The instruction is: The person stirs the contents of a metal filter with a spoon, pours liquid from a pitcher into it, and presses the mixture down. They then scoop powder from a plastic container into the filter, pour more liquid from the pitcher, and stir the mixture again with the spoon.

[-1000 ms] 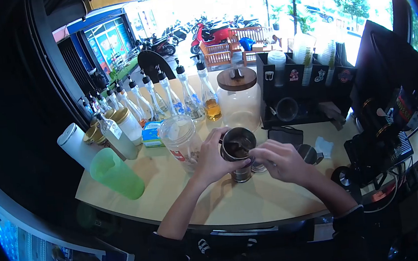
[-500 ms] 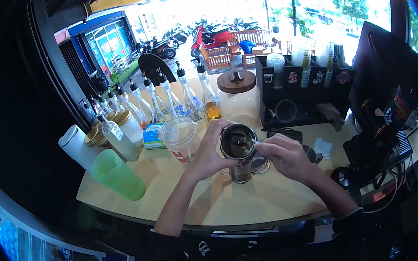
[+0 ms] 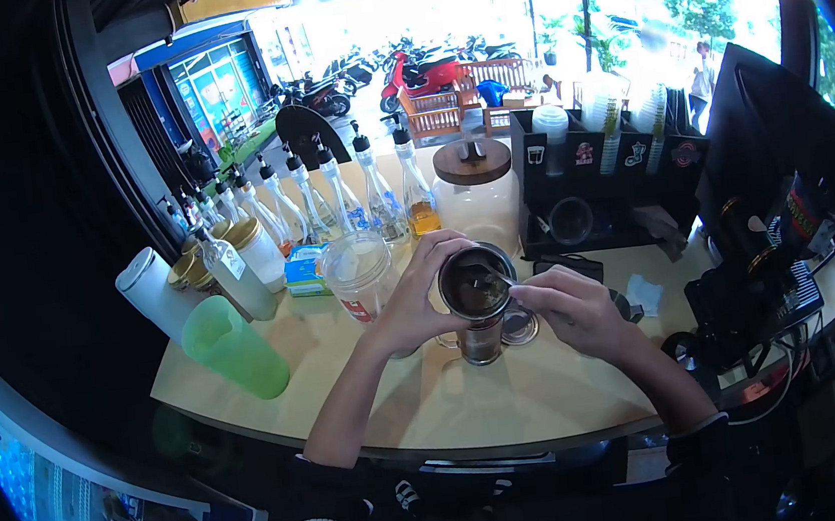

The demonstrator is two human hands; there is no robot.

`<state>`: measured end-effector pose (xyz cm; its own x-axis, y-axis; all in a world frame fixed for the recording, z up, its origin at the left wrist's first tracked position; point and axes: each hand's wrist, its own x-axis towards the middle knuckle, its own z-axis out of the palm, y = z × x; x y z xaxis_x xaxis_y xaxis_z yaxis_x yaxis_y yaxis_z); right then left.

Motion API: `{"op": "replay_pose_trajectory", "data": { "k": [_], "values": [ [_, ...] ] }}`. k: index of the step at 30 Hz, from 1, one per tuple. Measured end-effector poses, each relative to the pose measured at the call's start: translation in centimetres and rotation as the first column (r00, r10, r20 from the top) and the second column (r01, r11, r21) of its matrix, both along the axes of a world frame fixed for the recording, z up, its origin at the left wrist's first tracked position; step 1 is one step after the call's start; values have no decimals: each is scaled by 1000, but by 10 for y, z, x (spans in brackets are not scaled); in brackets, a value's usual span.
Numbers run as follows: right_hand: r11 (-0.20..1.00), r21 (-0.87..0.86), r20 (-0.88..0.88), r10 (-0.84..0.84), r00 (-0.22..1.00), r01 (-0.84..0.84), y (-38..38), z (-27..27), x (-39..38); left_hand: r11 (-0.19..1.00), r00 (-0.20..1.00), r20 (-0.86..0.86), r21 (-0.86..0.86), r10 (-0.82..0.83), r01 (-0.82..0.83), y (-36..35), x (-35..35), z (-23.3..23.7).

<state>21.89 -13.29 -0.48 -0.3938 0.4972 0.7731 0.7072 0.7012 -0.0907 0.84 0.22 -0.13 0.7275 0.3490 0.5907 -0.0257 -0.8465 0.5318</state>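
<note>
My left hand [image 3: 414, 306] curls around the side of a round metal coffee filter cup [image 3: 448, 303], thumb at its lower edge. Dark, wet-looking coffee shows inside. Below the cup stands a glass mug [image 3: 483, 345] with brown liquid in it; the cup overlaps its top in this view. My right hand [image 3: 575, 314] pinches a thin metal spoon [image 3: 503, 276], its lower end dipped into the cup. Just right of the mug lies a small round metal lid [image 3: 520, 328]. A clear plastic jar [image 3: 356, 271] stands close to my left hand.
A green tumbler [image 3: 235, 348] stands at left. Several pump bottles [image 3: 368, 190] line the back beside a large jar with a wooden lid [image 3: 477, 199]. A black cup organizer [image 3: 612, 196] is behind right; a crumpled white tissue [image 3: 645, 295] lies right of my hand.
The spoon has shifted and more of its metal length shows inside the cup. My right hand has moved slightly; my left hand keeps its hold on the cup.
</note>
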Motion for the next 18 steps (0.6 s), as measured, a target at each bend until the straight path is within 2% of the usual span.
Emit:
{"op": "replay_pose_trajectory", "data": {
  "k": [3,8,13,16,17,18],
  "values": [
    [987,-123,-39,101,994,-105,-3,0,-4,999,1000,-8,16,-30,30,4,-1,1],
    [993,-105,-101,47,994,-58,-2,1,-3,999,999,-8,23,-39,39,5,0,1],
    [961,-242,-176,93,980,-135,-8,5,-6,997,999,3,55,-51,50,6,-2,4],
    [958,-255,-251,63,966,-128,-3,9,-4,996,998,-8,64,-58,58,5,-3,4],
    [931,-334,-295,48,954,-150,-5,13,-3,996,998,-10,62,-60,60,4,-4,5],
    [931,-333,-295,49,954,-150,-4,13,-1,996,998,-12,61,-60,61,3,-4,6]
  ]
}}
